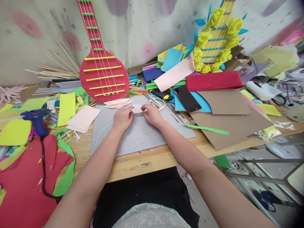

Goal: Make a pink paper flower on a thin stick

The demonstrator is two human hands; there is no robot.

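Note:
A small pale pink piece of paper is stretched between my two hands, just above the grey cutting mat. My left hand pinches its left end with the fingertips. At the other end, my right hand grips it with curled fingers. Behind my left hand lies a stack of cut pale pink paper pieces. White-handled scissors rest just past my right hand, their handles partly behind it. More pale pink paper sheets lie left of the mat.
A red paper-craft lute leans at the back, and a yellow one with paper flowers stands right. A blue glue gun sits left among scraps. A phone and brown cardboard lie right. The table's wooden front edge is near me.

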